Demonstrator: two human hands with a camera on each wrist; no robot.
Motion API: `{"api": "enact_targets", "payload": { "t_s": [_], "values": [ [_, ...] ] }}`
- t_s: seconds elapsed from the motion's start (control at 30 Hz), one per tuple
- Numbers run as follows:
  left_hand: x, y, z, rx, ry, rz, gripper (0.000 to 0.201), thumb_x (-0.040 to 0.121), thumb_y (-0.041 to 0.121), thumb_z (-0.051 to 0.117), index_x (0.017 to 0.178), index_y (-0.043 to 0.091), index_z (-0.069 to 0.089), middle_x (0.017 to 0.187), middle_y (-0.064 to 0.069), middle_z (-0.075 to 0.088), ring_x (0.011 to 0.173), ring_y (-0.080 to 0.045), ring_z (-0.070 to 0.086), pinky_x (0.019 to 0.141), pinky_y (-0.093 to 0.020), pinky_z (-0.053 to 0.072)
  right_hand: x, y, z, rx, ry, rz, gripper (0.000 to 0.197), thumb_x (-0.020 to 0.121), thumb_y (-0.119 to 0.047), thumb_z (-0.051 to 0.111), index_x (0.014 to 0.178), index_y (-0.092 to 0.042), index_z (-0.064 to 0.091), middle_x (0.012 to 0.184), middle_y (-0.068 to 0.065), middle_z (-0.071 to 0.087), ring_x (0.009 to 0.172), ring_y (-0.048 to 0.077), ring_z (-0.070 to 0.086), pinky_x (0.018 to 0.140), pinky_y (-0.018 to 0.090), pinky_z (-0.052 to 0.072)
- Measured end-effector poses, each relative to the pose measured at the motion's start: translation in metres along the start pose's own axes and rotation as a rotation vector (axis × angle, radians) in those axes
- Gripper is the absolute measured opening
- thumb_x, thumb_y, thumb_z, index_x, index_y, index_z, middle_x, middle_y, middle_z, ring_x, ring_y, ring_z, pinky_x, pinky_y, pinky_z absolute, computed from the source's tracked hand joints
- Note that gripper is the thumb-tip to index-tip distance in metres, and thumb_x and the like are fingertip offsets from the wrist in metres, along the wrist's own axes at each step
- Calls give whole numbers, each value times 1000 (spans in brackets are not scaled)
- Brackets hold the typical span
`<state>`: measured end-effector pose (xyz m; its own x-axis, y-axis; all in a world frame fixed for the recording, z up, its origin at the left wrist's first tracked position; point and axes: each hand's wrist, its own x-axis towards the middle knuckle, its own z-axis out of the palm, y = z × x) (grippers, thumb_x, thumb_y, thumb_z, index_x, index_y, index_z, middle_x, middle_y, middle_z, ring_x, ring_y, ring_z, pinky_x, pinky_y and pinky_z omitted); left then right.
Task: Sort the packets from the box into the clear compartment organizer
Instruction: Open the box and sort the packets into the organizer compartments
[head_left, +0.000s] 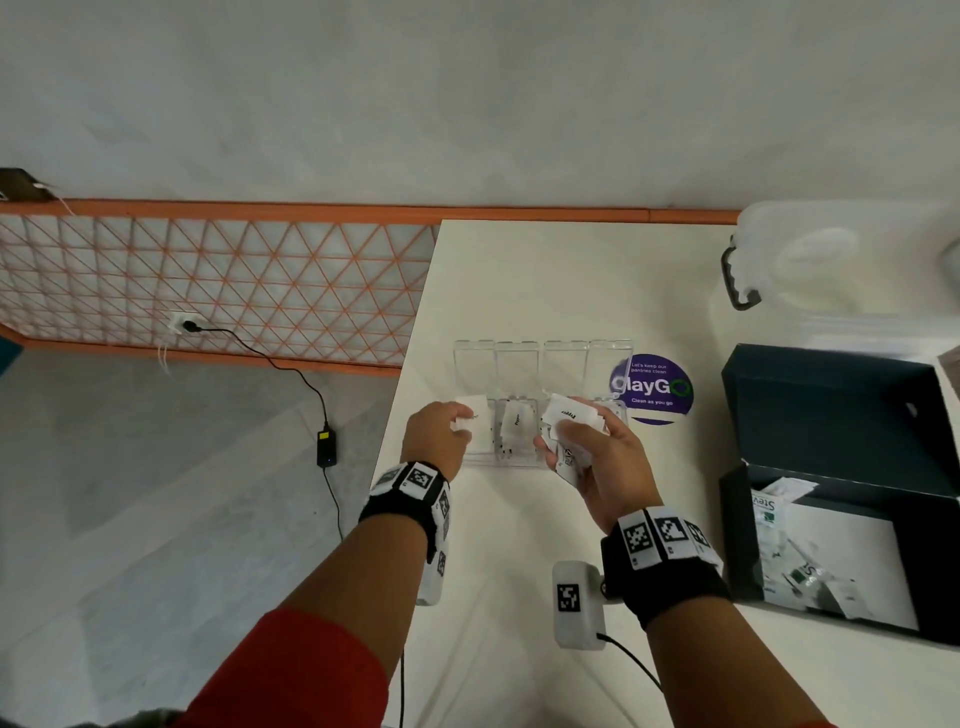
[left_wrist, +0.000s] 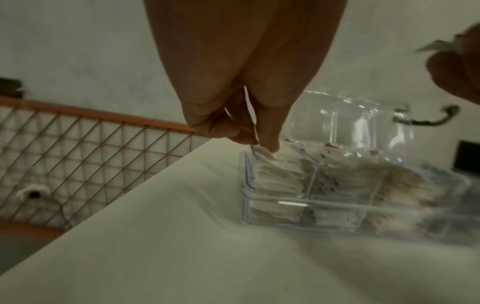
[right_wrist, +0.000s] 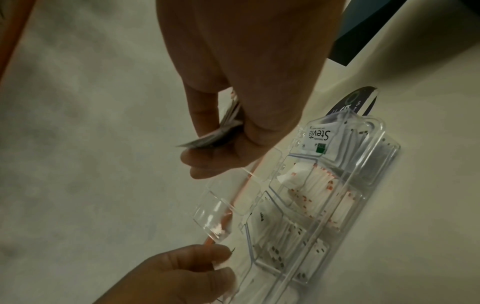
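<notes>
My left hand (head_left: 435, 434) pinches one white packet (head_left: 474, 415) over the left end slot of the clear organizer (head_left: 540, 364) on the worktop (head_left: 519, 280). My right hand (head_left: 602, 457) grips a bunch of packets (head_left: 571, 418) above it, and more lie in the dark box (head_left: 831, 405) on my right.

bare table (head_left: 519, 571) before the organizer (head_left: 519, 452), raised lids (head_left: 540, 364) behind, open box (head_left: 841, 519) right

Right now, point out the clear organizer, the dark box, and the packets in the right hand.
clear organizer (head_left: 519, 358), head view, raised lid.
dark box (head_left: 831, 400), head view, open lid's inside.
packets (head_left: 574, 415), head view, top packet.
right hand (head_left: 610, 467), head view, palm.
</notes>
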<state>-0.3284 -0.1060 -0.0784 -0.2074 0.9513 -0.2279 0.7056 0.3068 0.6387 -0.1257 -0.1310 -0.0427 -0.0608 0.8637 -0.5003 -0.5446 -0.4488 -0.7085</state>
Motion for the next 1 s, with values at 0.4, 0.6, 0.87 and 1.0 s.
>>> {"api": "enact_targets", "payload": {
  "t_s": [0.4,0.6,0.87,1.0],
  "values": [
    [5,1,6,357,-102,136,18,93,16,58,107,20,69,124,2,58,114,-24,49,95,-37,38,6,2,4,15,-41,27,32,89,8,58,117,-5,65,96,19,73,83,38,71,64,35,56],
    [1,4,3,397,-103,98,17,90,22,60,104,25,68,120,7,61,114,-21,48,94,-36,34,5,4,6,78,-122,85,33,91,3,41,114,-2,64,96,22,70,82,40,66,63,40,53],
    [-25,48,-16,-583,-322,-39,9,82,32,71,89,26,70,79,7,72,66,-7,63,59,-17,48,5,11,0,-115,-56,23,32,85,3,54,100,-16,74,84,19,63,76,39,42,70,43,31],
    [-26,57,-19,-527,-277,29,15,84,8,72,94,19,70,76,1,72,63,-6,65,58,-18,49,-1,14,6,-162,-73,14,33,87,9,55,109,-11,69,77,14,67,65,29,55,66,39,38]
  ]
}}
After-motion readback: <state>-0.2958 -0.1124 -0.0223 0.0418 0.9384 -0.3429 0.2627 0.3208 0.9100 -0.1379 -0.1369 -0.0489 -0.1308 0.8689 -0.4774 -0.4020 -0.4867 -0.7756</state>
